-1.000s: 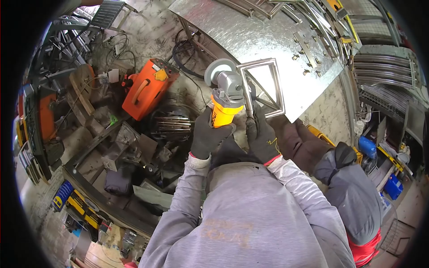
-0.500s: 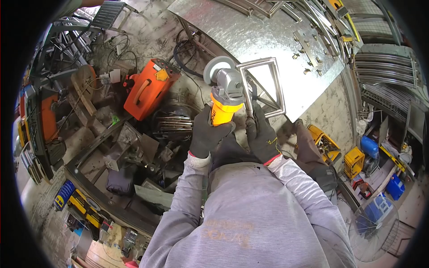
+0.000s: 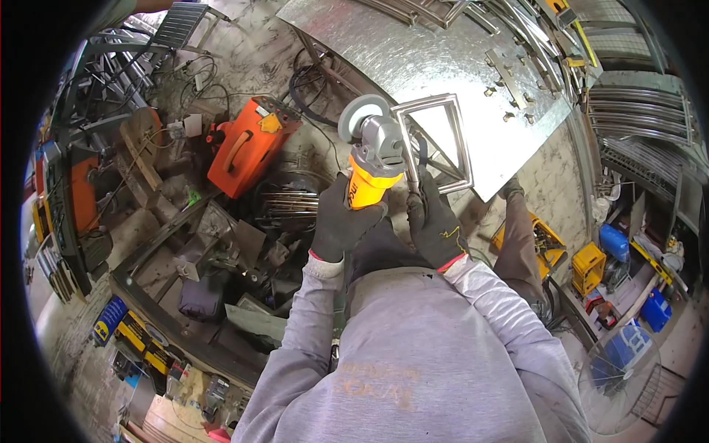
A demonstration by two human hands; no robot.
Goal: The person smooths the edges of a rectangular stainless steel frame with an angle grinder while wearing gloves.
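Observation:
My left hand [image 3: 346, 221], in a dark glove, is wrapped round the yellow body of an angle grinder [image 3: 374, 181]. The grinder's pale round disc [image 3: 362, 117] points up and away from me, close to the left side of a small metal frame [image 3: 464, 140]. That frame is made of shiny tube with rounded corners. My right hand [image 3: 436, 230], gloved too, grips it at its lower left corner. Behind the frame lies a bright sheet-metal tabletop [image 3: 354, 37], which the frame overlaps in this view.
An orange machine with a handle [image 3: 247, 148] stands on the floor to the left. Metal bars [image 3: 509, 81] lie on the table. At right are another person's leg [image 3: 521, 247], a yellow crate [image 3: 588, 267] and a fan [image 3: 619, 376]. A dark steel framework [image 3: 159, 295] holds scrap at lower left.
The other person's leg at right has shifted, and its foot now shows beside the table corner. The grinder and frame stay in my hands, nearly in place.

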